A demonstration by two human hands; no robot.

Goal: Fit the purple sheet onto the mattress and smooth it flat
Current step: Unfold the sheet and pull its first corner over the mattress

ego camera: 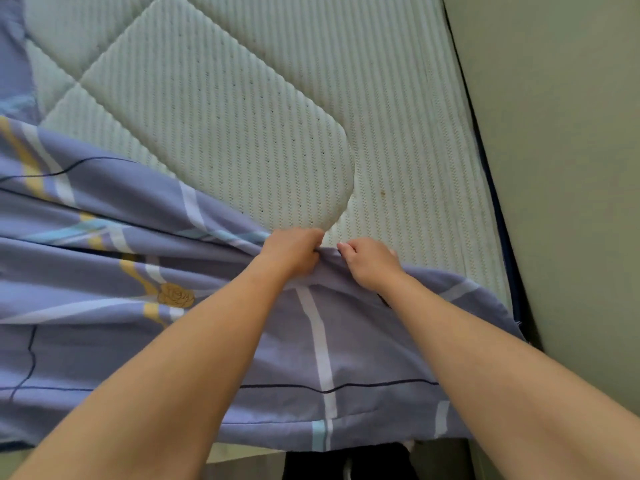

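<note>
cloth this thin looks light and limp: the purple striped cotton sheet [104, 258] half-covers the white quilted mattress [242, 116], left hand [292, 252] and right hand [372, 263] pinching its bunched edge, the sensible hold.

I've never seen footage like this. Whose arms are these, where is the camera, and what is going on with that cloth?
No machine here: a person wears one wide-angle camera on the head, so you look forward and down along their two bare arms. The pale quilted surface is a mattress, with a wall along its right side. The purple sheet, printed with white, yellow and blue stripes and a gold rose, covers only the near part; most of the mattress is bare. The left hand and the right hand sit close together, each pinching the sheet's far edge. The cloth is bunched into folds to the left, so it is not yet spread or smoothed flat.
</note>
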